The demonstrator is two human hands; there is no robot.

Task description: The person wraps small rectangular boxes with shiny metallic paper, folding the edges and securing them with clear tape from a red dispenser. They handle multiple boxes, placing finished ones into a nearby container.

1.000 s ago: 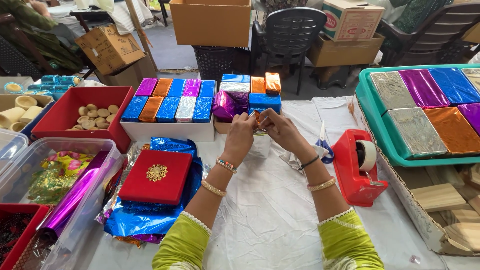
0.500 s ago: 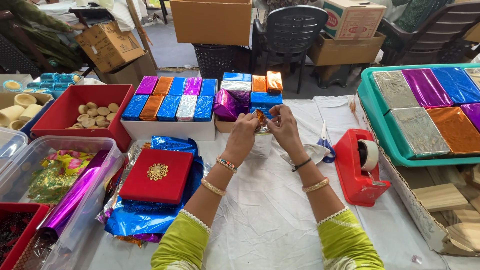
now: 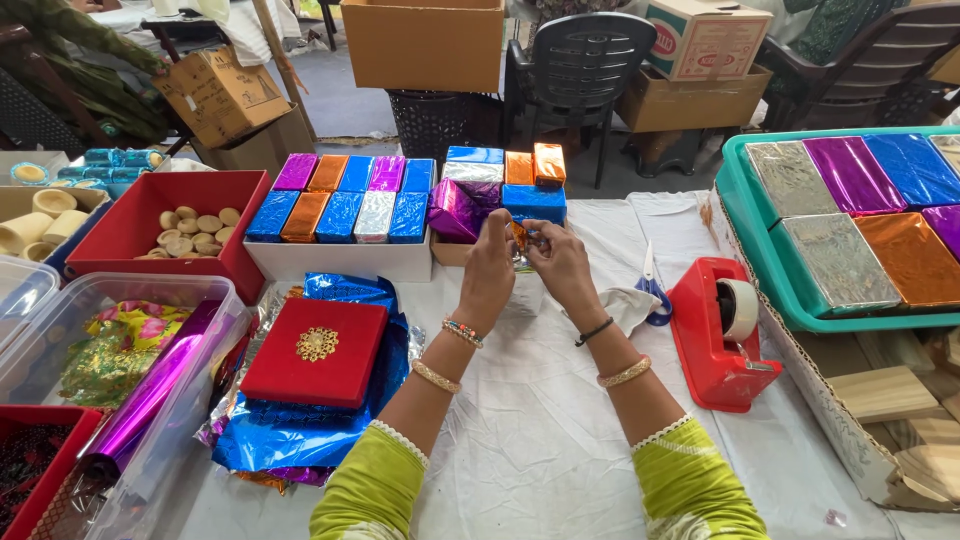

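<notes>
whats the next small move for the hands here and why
Probably press the loose orange foil flat against the small block: both the left hand and right hand pinch it above the table, the wrap looks unfinished, and the tape dispenser sits by the right hand.

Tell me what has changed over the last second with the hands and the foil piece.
Hardly anything moved. The left hand and right hand stay raised together over the white cloth, both still pinching the small orange foil piece; the fingers only shifted slightly around it. The red box, tape dispenser and scissors lie where they were.
</notes>
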